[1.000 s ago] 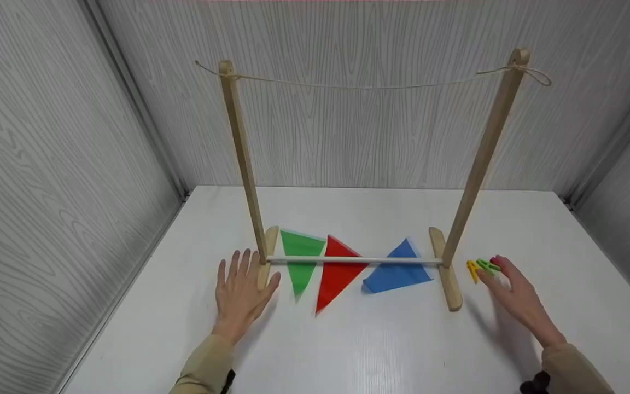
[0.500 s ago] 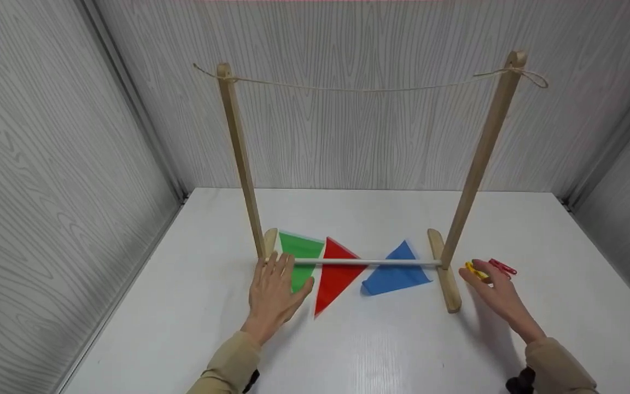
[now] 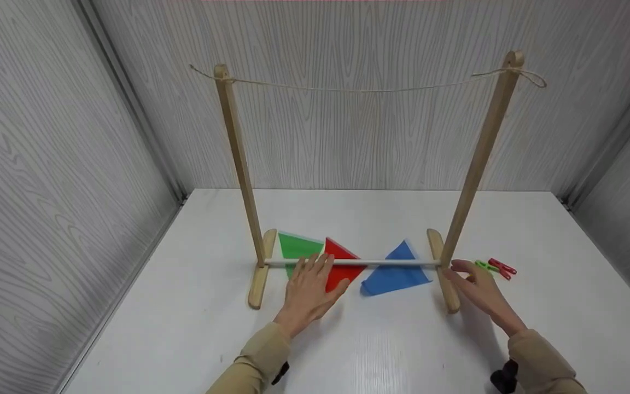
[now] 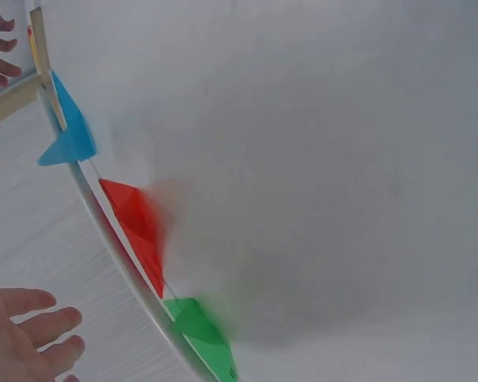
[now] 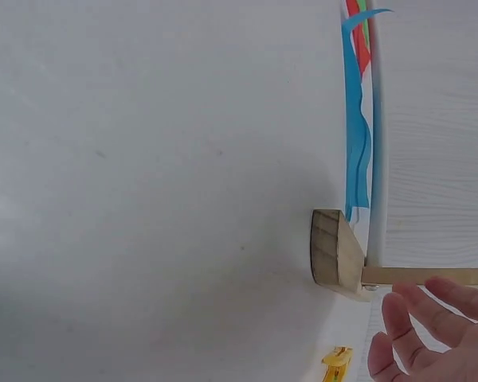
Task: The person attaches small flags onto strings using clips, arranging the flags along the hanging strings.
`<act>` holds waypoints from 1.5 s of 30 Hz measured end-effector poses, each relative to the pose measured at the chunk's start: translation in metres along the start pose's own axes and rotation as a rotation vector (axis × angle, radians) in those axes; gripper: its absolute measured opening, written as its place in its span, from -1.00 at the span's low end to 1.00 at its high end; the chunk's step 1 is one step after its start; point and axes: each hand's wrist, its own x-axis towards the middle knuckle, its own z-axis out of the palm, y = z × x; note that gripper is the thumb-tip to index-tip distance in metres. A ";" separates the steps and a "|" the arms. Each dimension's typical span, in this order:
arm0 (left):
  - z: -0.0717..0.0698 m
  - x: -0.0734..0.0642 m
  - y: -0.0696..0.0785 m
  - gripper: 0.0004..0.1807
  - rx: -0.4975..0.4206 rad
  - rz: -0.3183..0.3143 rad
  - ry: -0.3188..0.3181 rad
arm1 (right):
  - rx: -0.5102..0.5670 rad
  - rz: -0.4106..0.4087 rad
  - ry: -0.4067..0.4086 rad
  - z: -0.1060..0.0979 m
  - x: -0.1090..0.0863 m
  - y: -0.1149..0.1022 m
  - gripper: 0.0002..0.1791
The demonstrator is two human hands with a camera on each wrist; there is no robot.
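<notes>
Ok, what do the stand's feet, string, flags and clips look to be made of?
Feet: likely smooth wood, given the darker grain bands in the right wrist view.
String: probably natural-fibre twine, matte; thin, tan, knotted.
Flags: matte, perhaps fabric or thin plastic; edges curl.
Clips: likely smooth plastic; bright, uniform colours.

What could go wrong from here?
1. Snag: the white rod crosses above the red flag, which may catch if lifted.
2. Bump: the right hand is close by the right post; a knock might shift the stand.
3. Scatter: the green clip and red clip lie close together; grabbing one might nudge the other.
</notes>
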 end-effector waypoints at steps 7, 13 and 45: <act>0.008 0.011 0.017 -0.27 -0.041 0.048 -0.077 | 0.025 -0.021 -0.019 0.006 0.004 -0.003 -0.26; 0.012 0.017 0.030 -0.33 -0.036 0.101 -0.154 | 0.030 -0.019 -0.014 0.010 0.012 -0.005 -0.34; 0.032 0.030 0.047 -0.45 0.144 0.334 -0.236 | 0.044 0.128 0.002 0.030 0.029 -0.016 -0.39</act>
